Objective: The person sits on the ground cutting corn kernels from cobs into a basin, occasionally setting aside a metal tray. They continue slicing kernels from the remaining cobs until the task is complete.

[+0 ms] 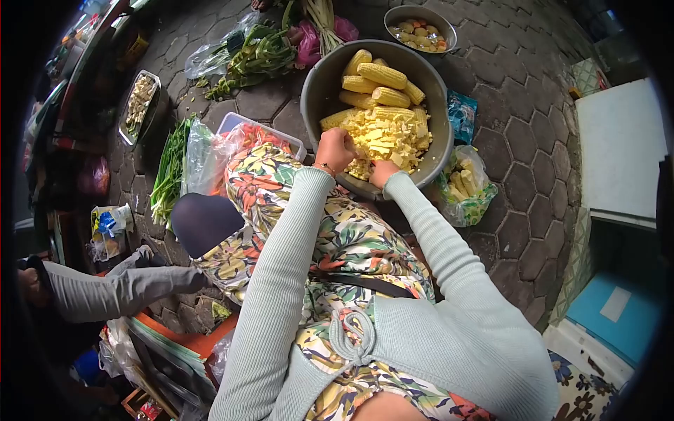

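Observation:
A large grey basin (437,105) holds whole peeled corn cobs (382,76) at its far side and a heap of cut corn kernels (393,133) nearer to me. My left hand (335,149) is at the basin's near left rim, its fingers curled closed beside the heap. What lies in its grip, if anything, is hidden. My right hand (382,172) reaches over the near rim at the edge of the cut corn, with its fingers mostly out of sight. Close to the basin's lower right stands a plastic bag of young corn (463,181).
Beyond the basin is a metal bowl (420,34) of vegetables in water. Leafy greens (260,56), green onions (170,168), a tub of orange shreds (256,137) and a tray of pale pieces (139,105) lie left. Another person's leg (126,291) extends in at left.

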`<action>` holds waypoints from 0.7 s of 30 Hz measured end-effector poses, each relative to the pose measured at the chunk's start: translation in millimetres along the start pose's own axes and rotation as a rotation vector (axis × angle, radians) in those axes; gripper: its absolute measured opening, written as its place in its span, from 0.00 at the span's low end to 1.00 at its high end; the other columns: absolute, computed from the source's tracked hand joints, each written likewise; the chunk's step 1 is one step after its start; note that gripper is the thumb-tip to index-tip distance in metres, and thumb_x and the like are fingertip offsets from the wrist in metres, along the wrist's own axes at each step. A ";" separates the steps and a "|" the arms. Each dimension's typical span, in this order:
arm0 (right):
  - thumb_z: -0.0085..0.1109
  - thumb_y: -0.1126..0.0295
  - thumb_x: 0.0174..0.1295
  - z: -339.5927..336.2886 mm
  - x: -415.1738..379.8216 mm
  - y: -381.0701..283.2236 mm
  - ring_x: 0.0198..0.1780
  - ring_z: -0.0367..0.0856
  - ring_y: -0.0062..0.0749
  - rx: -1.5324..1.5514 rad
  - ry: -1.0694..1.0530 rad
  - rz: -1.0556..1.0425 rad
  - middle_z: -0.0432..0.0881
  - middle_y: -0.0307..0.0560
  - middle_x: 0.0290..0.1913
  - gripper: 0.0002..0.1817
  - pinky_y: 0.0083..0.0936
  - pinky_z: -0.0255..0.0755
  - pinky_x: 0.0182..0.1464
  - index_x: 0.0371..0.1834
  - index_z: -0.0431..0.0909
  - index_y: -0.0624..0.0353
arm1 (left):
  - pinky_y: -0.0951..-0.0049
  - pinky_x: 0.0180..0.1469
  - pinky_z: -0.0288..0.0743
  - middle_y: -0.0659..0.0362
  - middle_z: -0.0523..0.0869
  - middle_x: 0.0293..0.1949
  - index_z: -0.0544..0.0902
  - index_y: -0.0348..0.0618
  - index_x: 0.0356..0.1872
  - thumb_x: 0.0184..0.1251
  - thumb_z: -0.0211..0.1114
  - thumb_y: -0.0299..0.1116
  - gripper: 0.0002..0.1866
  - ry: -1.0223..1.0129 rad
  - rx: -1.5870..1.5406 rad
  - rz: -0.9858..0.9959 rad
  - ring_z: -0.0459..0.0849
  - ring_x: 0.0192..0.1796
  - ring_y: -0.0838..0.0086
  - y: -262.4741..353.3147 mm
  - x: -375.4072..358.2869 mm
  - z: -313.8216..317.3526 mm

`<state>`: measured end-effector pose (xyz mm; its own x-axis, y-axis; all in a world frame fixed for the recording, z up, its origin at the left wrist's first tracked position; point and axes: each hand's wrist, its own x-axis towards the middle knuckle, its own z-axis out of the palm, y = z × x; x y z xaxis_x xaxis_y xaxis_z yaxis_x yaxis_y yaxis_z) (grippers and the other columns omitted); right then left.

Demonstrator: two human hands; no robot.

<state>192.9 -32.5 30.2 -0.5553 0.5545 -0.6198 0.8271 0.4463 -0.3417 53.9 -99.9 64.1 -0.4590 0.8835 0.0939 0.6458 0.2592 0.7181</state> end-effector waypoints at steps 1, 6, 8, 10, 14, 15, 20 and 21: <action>0.52 0.64 0.47 -2.2 -6.5 -1.9 0.45 0.76 0.46 -0.009 -0.012 0.014 0.77 0.59 0.41 0.18 0.33 0.70 0.47 0.41 0.75 0.62 | 0.68 0.32 0.72 0.49 0.79 0.23 0.77 0.35 0.20 0.33 0.69 0.26 0.11 0.002 -0.001 -0.007 0.79 0.28 0.59 0.9 -0.3 -3.0; 0.49 0.67 0.48 24.7 28.5 6.3 0.46 0.76 0.44 -0.103 -0.052 0.073 0.76 0.57 0.43 0.17 0.32 0.70 0.48 0.42 0.75 0.60 | 0.64 0.37 0.71 0.50 0.78 0.26 0.77 0.38 0.21 0.35 0.66 0.27 0.09 -0.104 0.117 -0.088 0.77 0.33 0.56 9.3 -2.2 -7.4; 0.48 0.69 0.50 32.8 37.7 9.3 0.47 0.75 0.44 -0.125 -0.010 0.089 0.76 0.57 0.44 0.17 0.31 0.70 0.48 0.42 0.75 0.61 | 0.64 0.38 0.71 0.50 0.78 0.27 0.77 0.39 0.21 0.36 0.65 0.27 0.08 -0.083 0.156 -0.050 0.77 0.34 0.56 12.0 -3.5 -10.0; 0.48 0.67 0.52 21.6 25.5 0.1 0.49 0.74 0.42 -0.147 -0.039 0.110 0.75 0.54 0.48 0.17 0.32 0.69 0.50 0.45 0.74 0.60 | 0.63 0.39 0.70 0.52 0.77 0.30 0.75 0.40 0.23 0.38 0.61 0.25 0.06 -0.113 0.193 -0.054 0.75 0.37 0.56 14.8 -7.8 -13.8; 0.46 0.64 0.54 13.0 21.6 6.0 0.50 0.74 0.43 -0.126 -0.040 0.070 0.74 0.55 0.48 0.18 0.32 0.68 0.50 0.44 0.74 0.62 | 0.64 0.40 0.69 0.51 0.76 0.32 0.76 0.39 0.24 0.36 0.56 0.19 0.09 -0.080 0.164 -0.081 0.75 0.39 0.55 4.3 -7.1 -10.5; 0.45 0.64 0.53 6.9 20.2 7.5 0.48 0.74 0.45 -0.084 -0.045 -0.002 0.75 0.59 0.45 0.18 0.31 0.68 0.50 0.41 0.75 0.65 | 0.64 0.40 0.69 0.51 0.76 0.32 0.76 0.39 0.24 0.36 0.56 0.19 0.09 -0.075 0.171 -0.079 0.75 0.39 0.55 3.0 -6.1 -11.0; 0.40 0.62 0.59 -2.3 -4.2 29.5 0.39 0.75 0.53 0.071 -0.008 -0.058 0.76 0.64 0.35 0.18 0.41 0.67 0.42 0.36 0.74 0.67 | 0.66 0.42 0.69 0.51 0.76 0.32 0.79 0.39 0.30 0.32 0.61 0.18 0.16 -0.129 0.010 0.092 0.75 0.41 0.57 7.9 -5.3 -9.3; 0.40 0.62 0.59 -5.5 -17.0 28.0 0.39 0.75 0.53 0.069 -0.009 -0.054 0.76 0.64 0.35 0.18 0.41 0.67 0.42 0.36 0.74 0.67 | 0.66 0.42 0.70 0.51 0.76 0.32 0.80 0.39 0.31 0.33 0.63 0.20 0.15 -0.114 -0.025 0.086 0.75 0.41 0.57 11.3 -5.6 -10.2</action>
<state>225.0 -25.5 35.0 -0.5987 0.5244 -0.6054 0.8001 0.4255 -0.4227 57.5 -105.9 78.7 -0.3299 0.9408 0.0779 0.6638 0.1725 0.7277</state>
